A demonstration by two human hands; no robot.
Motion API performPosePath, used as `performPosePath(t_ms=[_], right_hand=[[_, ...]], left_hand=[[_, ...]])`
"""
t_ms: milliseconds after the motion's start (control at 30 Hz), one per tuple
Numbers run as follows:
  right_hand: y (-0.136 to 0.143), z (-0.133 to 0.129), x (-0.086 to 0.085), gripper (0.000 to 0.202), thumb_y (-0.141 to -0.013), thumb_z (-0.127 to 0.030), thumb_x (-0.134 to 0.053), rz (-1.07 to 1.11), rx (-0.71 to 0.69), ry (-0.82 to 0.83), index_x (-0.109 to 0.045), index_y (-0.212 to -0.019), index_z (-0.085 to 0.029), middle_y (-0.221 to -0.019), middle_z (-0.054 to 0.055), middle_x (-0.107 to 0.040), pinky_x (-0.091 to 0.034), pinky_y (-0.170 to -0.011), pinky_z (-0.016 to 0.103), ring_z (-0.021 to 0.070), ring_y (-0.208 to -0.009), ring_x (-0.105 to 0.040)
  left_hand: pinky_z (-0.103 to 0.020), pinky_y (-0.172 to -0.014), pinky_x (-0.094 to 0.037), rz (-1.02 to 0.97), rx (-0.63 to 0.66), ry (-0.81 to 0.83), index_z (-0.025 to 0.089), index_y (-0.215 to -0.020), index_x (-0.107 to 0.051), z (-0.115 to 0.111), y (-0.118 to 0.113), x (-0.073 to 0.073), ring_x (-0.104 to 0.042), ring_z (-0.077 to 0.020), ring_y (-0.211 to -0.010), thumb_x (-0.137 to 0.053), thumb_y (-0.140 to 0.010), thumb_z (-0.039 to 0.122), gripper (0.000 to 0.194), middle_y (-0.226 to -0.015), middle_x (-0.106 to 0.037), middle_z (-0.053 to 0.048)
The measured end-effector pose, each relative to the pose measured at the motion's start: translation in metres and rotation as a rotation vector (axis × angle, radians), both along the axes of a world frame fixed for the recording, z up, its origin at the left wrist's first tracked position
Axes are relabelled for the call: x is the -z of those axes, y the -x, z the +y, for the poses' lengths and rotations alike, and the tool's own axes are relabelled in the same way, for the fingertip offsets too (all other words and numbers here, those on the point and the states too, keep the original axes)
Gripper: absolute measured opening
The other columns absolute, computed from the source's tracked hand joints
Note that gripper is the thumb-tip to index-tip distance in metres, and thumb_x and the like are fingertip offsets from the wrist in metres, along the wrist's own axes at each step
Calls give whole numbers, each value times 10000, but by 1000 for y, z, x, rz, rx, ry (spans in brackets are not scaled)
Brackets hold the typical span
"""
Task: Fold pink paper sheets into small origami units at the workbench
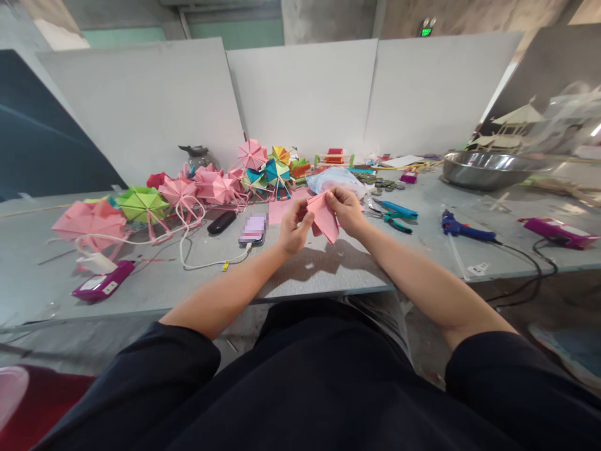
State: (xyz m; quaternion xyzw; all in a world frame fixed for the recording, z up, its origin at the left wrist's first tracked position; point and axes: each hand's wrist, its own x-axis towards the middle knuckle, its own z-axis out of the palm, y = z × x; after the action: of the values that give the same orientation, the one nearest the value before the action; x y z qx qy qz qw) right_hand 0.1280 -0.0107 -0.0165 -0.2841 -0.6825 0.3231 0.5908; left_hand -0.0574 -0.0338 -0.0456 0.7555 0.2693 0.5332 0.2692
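A piece of folded pink paper (325,219) is held up above the front of the table, its pointed end hanging down. My left hand (297,225) pinches its left edge between thumb and fingers. On the upper right edge, my right hand (345,208) is closed with the thumb on top. Behind them a flat pink sheet (280,210) lies on the table, partly covered by my hands and a clear plastic bag (335,180). A phone (253,228) with a charging cable plugged in rests left of my left hand.
Folded paper umbrellas (141,203) in several colours crowd the left and back. Teal-handled pliers (398,210), a blue glue gun (467,228) and a steel bowl (488,170) stand to the right. A white cable (188,250) loops across the left, near a purple power strip (104,280).
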Motion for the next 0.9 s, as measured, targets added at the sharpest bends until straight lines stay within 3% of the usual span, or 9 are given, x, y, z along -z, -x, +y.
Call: performPosePath(t_ms=[100,200,333,400,500,567,667,733,900], right_hand=[[-2,1,1,707,-787,-932,-737,11,-39,60,-570,-795,-245,-733,-14,-507,-435,-626,308,165,-682,-470],[1,3,3,739,-766,-972,-699,-8,-61,107,-624,-801,-237,-737,-3,-566,-465,-639,321,175,-693,-518],[6,9,7,749,-691,-965,-766,-34,-60,140,-706,-815,-229,-810,31,-667,-533,-758,351,217,-834,-627],[5,12,8,771,-721,-996,-711,-28,-62,164,-723,-809,-230,-810,48,-677,-547,-782,364,223,-848,-646],[-4,14,5,816,-808,-1024,-572,-21,-143,240,-764,-866,-233,-883,84,-733,-579,-816,393,247,-893,-697],[-12,14,1,717,-798,-929,-714,-87,-185,240,-798,-932,-230,-964,92,-778,-586,-866,407,265,-960,-719],[-22,14,-4,523,-700,-662,-955,-257,-161,181,-824,-929,-210,-938,77,-796,-570,-863,399,245,-916,-708],[-26,15,-7,450,-680,-578,-976,-331,-141,171,-830,-875,-200,-874,66,-787,-558,-812,388,220,-837,-684],[-31,15,-13,391,-691,-545,-956,-384,-123,139,-862,-849,-201,-806,59,-784,-561,-776,394,224,-809,-680]], left_hand=[[-360,-788,-591,-133,26,-64,224,-1337,-570,4,-2,0,-730,-222,-906,-563,-996,832,697,-1124,-733,-114],[-423,-918,-604,-158,24,-103,238,-1292,-583,6,-3,1,-739,-278,-1054,-673,-943,816,681,-1191,-734,-130],[-502,-1096,-557,-110,-146,-103,267,-1218,-633,9,-1,2,-716,-316,-1220,-809,-947,526,415,-1275,-743,-125],[-507,-1103,-554,-98,-237,-74,270,-1162,-651,11,1,1,-722,-307,-1203,-817,-936,365,297,-1240,-755,-110],[-491,-1085,-563,-110,-347,-37,266,-1106,-651,12,6,-4,-725,-293,-1173,-833,-908,274,270,-1207,-762,-96],[-475,-1079,-562,-121,-394,-31,256,-1098,-644,12,9,-8,-721,-286,-1167,-861,-887,271,303,-1209,-763,-96],[-447,-1053,-563,-127,-425,-22,235,-1109,-633,12,10,-12,-717,-271,-1143,-891,-848,249,367,-1213,-760,-94],[-435,-1028,-563,-110,-427,-7,226,-1116,-629,12,10,-13,-713,-261,-1121,-894,-832,234,389,-1204,-756,-85],[-423,-1007,-549,-40,-403,-13,221,-1103,-635,13,9,-15,-691,-257,-1108,-919,-796,219,418,-1175,-742,-72]])
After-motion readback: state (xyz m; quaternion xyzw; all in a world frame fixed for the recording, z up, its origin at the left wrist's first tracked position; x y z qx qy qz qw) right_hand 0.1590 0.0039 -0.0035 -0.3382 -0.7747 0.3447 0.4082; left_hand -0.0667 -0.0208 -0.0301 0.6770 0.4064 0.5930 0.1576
